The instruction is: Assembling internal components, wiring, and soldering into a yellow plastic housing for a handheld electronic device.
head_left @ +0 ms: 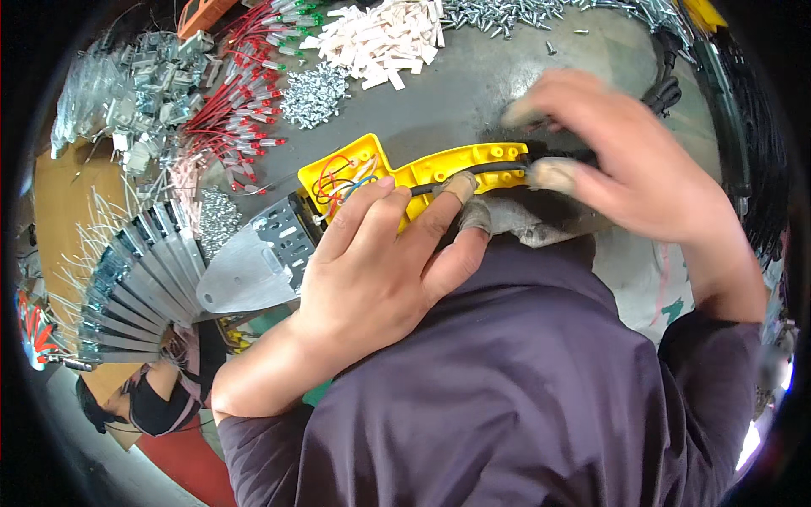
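Observation:
A yellow plastic handle shell (492, 155) lies open side up across the middle of the bench. Red, blue and white wires (336, 179) curl in its wider left end, and a black cable (500, 167) runs along the handle channel. A pointed grey metal plate (245, 269) with a slotted black part joins its left end. My left hand (372, 266) grips the shell, fingers pressing over the cable, covered thumb at the near edge. At the handle's right end is my right hand (612, 148), slightly blurred, its thumb beside the cable exit and fingers spread apart from it.
Along the far side lie piles of white strips (384, 38), screws (505, 15), small metal parts (314, 95) and red-wired lamps (241, 106). A fan of metal plates (139, 291) stands at left. Black cables (756, 144) hang at right. Another person (160, 397) is at lower left.

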Demonstrator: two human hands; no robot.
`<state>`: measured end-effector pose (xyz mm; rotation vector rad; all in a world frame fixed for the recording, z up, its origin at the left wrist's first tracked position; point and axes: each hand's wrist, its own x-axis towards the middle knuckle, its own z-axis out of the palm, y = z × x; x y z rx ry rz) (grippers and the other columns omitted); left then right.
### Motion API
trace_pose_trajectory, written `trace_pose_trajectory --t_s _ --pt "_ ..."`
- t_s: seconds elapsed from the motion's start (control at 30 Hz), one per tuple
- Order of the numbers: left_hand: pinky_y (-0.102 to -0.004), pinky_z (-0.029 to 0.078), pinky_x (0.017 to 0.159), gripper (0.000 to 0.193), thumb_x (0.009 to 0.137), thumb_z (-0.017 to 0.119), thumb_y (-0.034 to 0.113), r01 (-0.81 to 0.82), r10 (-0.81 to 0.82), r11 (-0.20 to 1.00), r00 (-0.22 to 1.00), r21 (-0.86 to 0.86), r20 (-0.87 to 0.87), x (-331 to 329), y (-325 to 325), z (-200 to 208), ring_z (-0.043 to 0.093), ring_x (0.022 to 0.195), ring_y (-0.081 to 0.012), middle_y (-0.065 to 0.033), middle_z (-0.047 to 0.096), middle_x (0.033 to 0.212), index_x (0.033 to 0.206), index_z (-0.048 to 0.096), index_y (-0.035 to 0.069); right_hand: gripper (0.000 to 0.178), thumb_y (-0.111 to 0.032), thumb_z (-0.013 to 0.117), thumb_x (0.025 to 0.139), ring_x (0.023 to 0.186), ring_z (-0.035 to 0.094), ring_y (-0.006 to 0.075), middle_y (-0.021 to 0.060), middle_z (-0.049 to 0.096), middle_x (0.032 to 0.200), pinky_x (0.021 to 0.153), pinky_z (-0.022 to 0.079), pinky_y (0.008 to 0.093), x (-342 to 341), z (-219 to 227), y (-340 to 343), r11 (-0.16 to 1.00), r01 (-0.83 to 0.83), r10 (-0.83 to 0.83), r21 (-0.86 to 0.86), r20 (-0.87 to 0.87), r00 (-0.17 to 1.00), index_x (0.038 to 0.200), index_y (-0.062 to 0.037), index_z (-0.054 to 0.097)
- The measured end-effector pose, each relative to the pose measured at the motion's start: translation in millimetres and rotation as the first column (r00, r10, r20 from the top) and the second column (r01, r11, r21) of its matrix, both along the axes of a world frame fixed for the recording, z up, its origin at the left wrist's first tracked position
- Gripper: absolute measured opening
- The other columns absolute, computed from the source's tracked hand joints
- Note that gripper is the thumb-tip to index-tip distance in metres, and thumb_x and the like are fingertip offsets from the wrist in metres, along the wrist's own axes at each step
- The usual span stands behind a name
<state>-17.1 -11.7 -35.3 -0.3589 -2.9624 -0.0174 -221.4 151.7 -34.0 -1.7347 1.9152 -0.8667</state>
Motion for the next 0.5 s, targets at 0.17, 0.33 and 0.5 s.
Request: trace_pose_trajectory --t_s 0.17,0.33,0.5 --pt "-0.0404 0.047 0.089 0.018 0.080 0.057 0.018 0.028 -0.028 0.999 0.999 0.028 0.016 -0.8 -2.1 1.3 0.052 0.096 -0.0244 -0.0006 0.063 0.125 0.097 0.060 0.021 0.031 0.004 0.067 0.062 0.087 0.057 0.0334 0.0118 0.057 0.091 0.075 0.048 0.0407 -5.7 3.1 17.1 0.999 -0.020 0.027 0.032 -0.243 0.970 0.091 -0.0012 0.057" --pt "-0.0407 0.049 0.087 0.019 0.081 0.055 0.018 0.045 -0.047 0.998 0.998 0.043 0.047 -2.1 -2.4 2.3 0.052 0.095 -0.0256 -0.0020 0.062 0.125 0.100 0.059 0.020 0.021 -0.005 0.064 0.071 0.076 0.055 0.0357 0.0126 0.052 0.082 0.066 0.046 0.0430 -0.2 -5.8 17.2 1.000 -0.014 0.007 -0.025 -0.280 0.960 0.086 -0.0024 0.051" --pt "-0.0413 0.049 0.087 0.021 0.082 0.055 0.017 0.033 -0.035 0.998 0.998 0.048 0.055 -1.3 -2.9 2.4 0.052 0.094 -0.0266 -0.0038 0.062 0.125 0.102 0.059 0.019 0.024 0.001 0.062 0.069 0.076 0.055 0.0367 0.0143 0.054 0.085 0.066 0.044 0.0427 -7.8 15.7 -3.1 0.974 -0.001 0.017 0.228 -0.068 0.998 0.091 -0.0009 0.052"
